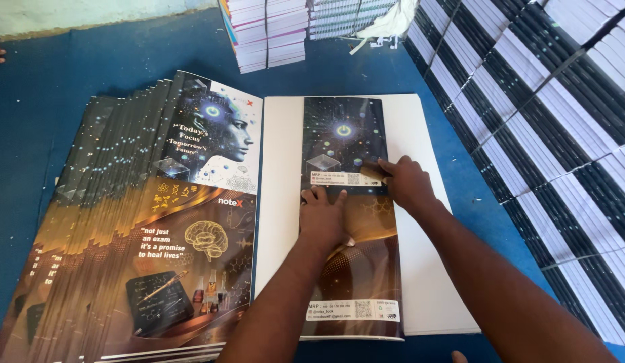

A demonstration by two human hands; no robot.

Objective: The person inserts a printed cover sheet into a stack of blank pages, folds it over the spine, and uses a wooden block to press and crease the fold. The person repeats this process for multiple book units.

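1. Glossy printed card makes up the cover sheet [351,222], a dark, gold-toned strip lying lengthwise on a white paper block [420,202] at the middle of the blue worktop [77,60]. It runs from the block's far part to its near edge, and white paper shows on both of its sides.

2. Left hand [322,218]: laid flat on the middle of the cover sheet, fingers together and pointing away from the person, palm down. This appears to pin the sheet so that it does not slide on the smooth paper under it.

3. Right hand [408,183]: resting on the sheet's right margin, fingers stretched toward the left and pressed on a small tan object [371,171]. Whether that object is a tool or a label cannot be told. The hand grips nothing; it bears down.

4. Fanned stack of printed covers [134,228]: lies just left of the paper block, each sheet stepped a little from the next, so that single edges are exposed for picking.

5. Strapped bundles of bound books [548,134]: stand in rows along the right side, spines dark, page edges white. Smaller book piles [268,30] sit at the far edge, well apart from both hands.
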